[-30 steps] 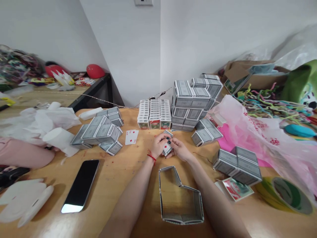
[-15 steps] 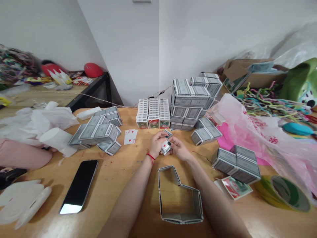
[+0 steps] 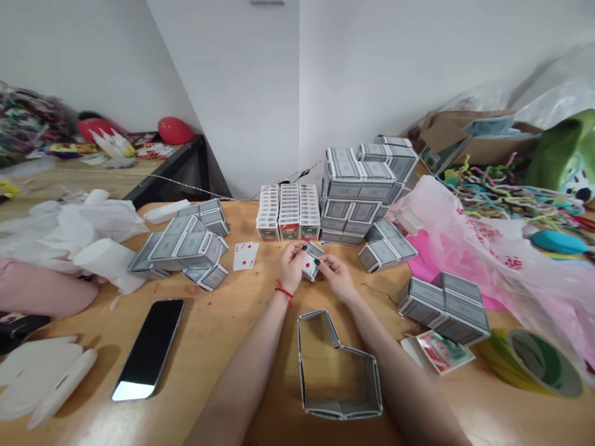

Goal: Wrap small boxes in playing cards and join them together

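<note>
Wooden tabletop point(image 3: 209, 353), playing card point(image 3: 307, 267) between left fingers point(image 3: 298, 247) and right fingers point(image 3: 326, 260), both pinching edges.

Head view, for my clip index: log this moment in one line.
left hand: on playing card; right hand: on same card; card frame: on table

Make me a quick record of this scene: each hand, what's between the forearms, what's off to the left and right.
Left hand: at the upper left edge of playing cards
Right hand: fingertips at their right edge
Between forearms: open L-shaped frame
Left side: black phone, loose face-up cards
Right side: yellow tape roll
</note>
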### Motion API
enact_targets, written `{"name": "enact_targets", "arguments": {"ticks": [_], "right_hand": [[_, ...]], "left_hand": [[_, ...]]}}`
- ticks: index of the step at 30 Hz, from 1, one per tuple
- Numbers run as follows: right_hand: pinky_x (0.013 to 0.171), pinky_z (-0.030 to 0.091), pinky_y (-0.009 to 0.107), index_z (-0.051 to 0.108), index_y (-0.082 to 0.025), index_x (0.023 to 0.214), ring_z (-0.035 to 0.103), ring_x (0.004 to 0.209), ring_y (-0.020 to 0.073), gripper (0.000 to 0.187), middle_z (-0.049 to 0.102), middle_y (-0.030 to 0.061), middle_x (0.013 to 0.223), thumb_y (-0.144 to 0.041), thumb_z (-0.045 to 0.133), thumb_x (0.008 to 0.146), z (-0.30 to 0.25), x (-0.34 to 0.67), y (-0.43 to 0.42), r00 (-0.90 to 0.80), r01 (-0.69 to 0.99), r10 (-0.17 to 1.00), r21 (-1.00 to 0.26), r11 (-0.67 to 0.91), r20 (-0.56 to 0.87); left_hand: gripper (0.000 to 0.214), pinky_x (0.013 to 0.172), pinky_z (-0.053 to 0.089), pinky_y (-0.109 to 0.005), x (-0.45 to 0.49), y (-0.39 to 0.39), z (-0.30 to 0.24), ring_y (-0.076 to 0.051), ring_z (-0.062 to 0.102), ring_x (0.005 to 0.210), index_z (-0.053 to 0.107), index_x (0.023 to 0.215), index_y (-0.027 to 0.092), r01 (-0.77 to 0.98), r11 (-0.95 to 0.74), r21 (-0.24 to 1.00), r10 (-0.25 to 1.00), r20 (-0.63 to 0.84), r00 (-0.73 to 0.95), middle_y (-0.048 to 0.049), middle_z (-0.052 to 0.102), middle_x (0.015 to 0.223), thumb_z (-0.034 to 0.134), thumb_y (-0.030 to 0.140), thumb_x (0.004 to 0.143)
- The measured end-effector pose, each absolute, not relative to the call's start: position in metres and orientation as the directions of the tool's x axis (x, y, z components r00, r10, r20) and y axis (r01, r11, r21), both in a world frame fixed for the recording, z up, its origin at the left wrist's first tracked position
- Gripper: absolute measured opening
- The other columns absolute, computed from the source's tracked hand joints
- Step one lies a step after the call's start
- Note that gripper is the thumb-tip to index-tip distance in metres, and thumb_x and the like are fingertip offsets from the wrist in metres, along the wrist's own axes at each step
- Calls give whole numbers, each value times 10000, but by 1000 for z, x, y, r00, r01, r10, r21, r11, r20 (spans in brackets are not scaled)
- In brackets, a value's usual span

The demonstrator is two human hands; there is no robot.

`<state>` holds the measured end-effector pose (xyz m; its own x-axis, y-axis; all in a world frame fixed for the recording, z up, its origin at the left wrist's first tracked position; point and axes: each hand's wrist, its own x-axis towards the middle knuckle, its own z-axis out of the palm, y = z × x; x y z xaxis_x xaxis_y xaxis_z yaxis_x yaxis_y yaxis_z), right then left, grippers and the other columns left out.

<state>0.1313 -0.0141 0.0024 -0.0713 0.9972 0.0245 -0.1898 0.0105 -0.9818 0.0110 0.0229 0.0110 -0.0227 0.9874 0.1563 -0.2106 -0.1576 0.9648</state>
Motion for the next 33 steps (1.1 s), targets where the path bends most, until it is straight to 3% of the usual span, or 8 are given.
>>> {"name": "enact_targets", "arguments": {"ticks": [4,7,11,16,25,33], "right_hand": [[638,467,285,561,-180,823,558,661,142,198,598,26,748,-362,531,751,0,134,-12,256,107,944,-977,186,208],[603,460,285,561,-194,849,540,603,139,184,588,25,718,-345,479,782,-1,135,-15,339,229,897,-950,213,283],[599,470,296,549,-212,862,548,590,148,180,588,32,703,-336,431,805,-2,134,-17,310,240,905,-945,222,292],[590,472,306,569,-208,847,551,558,157,200,586,22,624,-333,420,800,-5,134,-16,333,264,910,-951,162,247],[608,479,312,610,-196,824,586,567,169,211,627,29,631,-302,433,783,-3,136,-18,321,286,910,-943,171,263],[619,479,320,587,-201,826,584,577,177,199,621,25,606,-334,446,779,-3,138,-16,359,266,907,-956,127,221]], "left_hand": [[209,630,446,-230,12,21,8,-119,564,699,591,934,176,-31,-296,955,953,297,64,-38,622,815,514,233,748],[147,741,447,-275,13,19,9,-144,569,792,622,835,180,141,-401,905,915,389,110,-52,631,852,547,266,743],[108,755,442,-292,13,18,10,-149,563,779,633,759,189,228,-460,858,888,444,123,-47,627,797,552,259,741],[135,786,436,-311,14,20,4,-156,571,783,646,764,200,262,-415,871,910,402,105,-40,642,793,515,175,745],[223,709,455,-269,9,23,3,-147,595,739,659,802,193,246,-307,919,951,287,114,-30,667,803,468,98,737],[302,733,463,-274,6,17,5,-143,597,784,651,866,191,235,-335,912,939,302,166,-30,668,864,401,67,749]]}}
